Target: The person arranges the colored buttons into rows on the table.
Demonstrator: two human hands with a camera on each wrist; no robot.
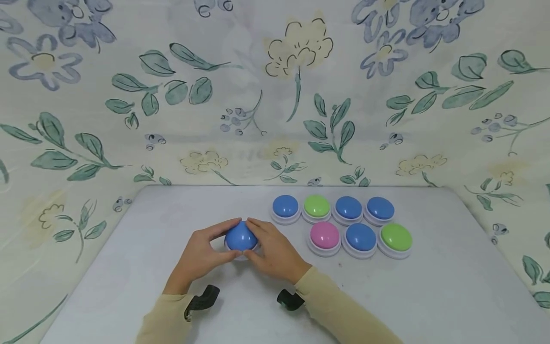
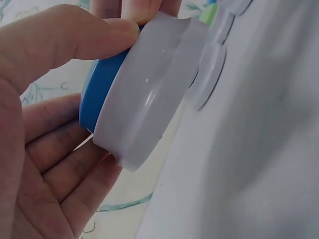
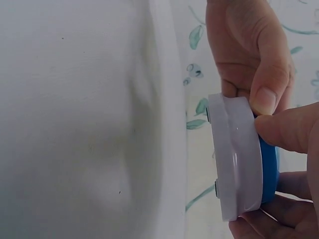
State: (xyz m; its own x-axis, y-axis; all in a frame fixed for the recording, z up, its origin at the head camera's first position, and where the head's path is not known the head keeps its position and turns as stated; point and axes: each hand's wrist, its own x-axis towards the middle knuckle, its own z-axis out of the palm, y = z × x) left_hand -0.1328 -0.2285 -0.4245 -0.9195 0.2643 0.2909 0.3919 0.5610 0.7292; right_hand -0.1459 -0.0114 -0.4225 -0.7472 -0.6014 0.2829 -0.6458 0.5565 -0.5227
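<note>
Both hands hold one push button [image 1: 240, 237] with a blue dome on a round white base [image 2: 149, 84]. My left hand [image 1: 195, 255] grips it from the left, with the thumb at the near side and the fingers round the far side. From the right, my right hand [image 1: 275, 251] pinches it the same way, the two thumbs almost meeting at the near edge. Small feet show under the base [image 3: 237, 159] in the right wrist view, and the button is tilted and raised off the white table [image 1: 129, 267].
Right of the hands stand several similar buttons in two rows. Behind are blue [image 1: 285, 206], green [image 1: 316, 206] and two more blue; in front, pink [image 1: 324, 235], blue [image 1: 360, 237] and green [image 1: 396, 237]. A flowered cloth [image 1: 249, 95] rises behind the table.
</note>
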